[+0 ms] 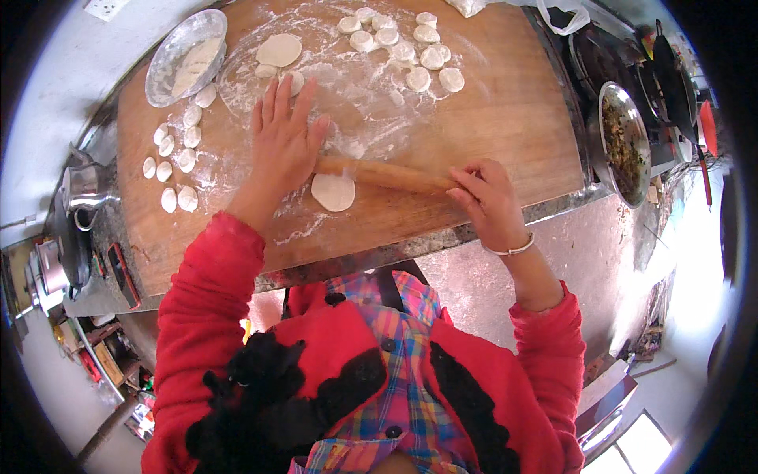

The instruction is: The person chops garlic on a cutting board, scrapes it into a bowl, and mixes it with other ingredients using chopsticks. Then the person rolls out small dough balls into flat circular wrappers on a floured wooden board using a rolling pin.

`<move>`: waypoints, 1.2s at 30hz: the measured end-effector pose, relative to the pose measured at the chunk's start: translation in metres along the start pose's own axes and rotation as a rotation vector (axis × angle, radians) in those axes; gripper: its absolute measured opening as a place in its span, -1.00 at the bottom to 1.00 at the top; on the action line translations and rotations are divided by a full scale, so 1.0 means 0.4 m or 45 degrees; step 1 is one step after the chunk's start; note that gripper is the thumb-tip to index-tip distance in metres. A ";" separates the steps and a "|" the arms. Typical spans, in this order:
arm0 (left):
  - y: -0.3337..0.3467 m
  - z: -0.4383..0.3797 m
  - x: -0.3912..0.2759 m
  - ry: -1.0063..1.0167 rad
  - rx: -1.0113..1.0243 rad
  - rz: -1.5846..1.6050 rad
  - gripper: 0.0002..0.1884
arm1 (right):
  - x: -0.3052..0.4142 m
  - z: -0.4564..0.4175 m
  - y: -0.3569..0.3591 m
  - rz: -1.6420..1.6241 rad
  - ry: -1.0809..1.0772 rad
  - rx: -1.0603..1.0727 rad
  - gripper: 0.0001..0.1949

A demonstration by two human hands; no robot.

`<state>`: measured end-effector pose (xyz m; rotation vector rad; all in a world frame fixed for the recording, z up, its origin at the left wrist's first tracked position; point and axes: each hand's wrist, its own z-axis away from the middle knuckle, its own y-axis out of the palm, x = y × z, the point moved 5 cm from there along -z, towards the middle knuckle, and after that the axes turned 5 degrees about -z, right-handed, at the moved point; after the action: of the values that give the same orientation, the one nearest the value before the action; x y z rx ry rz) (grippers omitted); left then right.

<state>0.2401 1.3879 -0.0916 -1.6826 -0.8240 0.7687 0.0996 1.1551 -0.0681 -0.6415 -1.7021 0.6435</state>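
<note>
A wooden rolling pin point(391, 176) lies across the floured wooden board point(503, 118), touching the upper edge of a flattened dough round point(333, 192). My right hand point(487, 198) grips the pin's right end between thumb and fingers. My left hand point(286, 136) is spread, its fingers pointing away from me over the board; the pin's left end meets the heel of this hand, and whether the palm presses on it is hidden. Beyond the left fingertips lie a small dough disc point(294, 83) and a larger rolled wrapper point(279, 50), which overlaps another small piece.
Several small dough discs point(187, 160) lie at the left, more point(387, 37) at the far middle. A metal bowl of flour point(195, 65) stands far left. Right of the board is a metal bowl of chopped filling point(625, 145). A metal kettle point(86, 186) stands left.
</note>
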 end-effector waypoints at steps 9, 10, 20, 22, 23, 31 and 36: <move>-0.026 0.032 -0.052 0.176 0.085 -0.108 -0.43 | -0.015 0.040 0.005 0.143 -0.001 0.030 -0.71; -0.019 0.011 -0.048 0.144 0.066 -0.089 -0.43 | -0.026 0.024 -0.005 0.225 -0.015 0.000 -0.72; -0.054 0.147 -0.049 0.096 0.234 0.599 -0.61 | 0.071 0.079 -0.021 0.053 -0.004 0.099 -0.69; -0.052 0.107 -0.063 0.060 0.362 0.643 -0.67 | 0.088 0.079 -0.023 0.069 -0.060 0.074 -0.67; -0.050 0.083 -0.072 0.070 0.425 0.574 -0.70 | 0.093 0.075 -0.019 0.054 -0.101 0.074 -0.66; -0.077 0.169 -0.013 0.069 0.243 0.118 -0.51 | 0.061 0.095 0.010 -0.080 0.055 0.080 -0.68; -0.021 0.055 -0.002 0.020 0.115 -0.082 -0.41 | 0.011 0.007 0.014 0.127 0.055 0.076 -0.67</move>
<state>0.2203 1.4006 -0.0886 -1.5727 -0.8165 0.7374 0.0964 1.1620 -0.0696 -0.6965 -1.6123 0.7431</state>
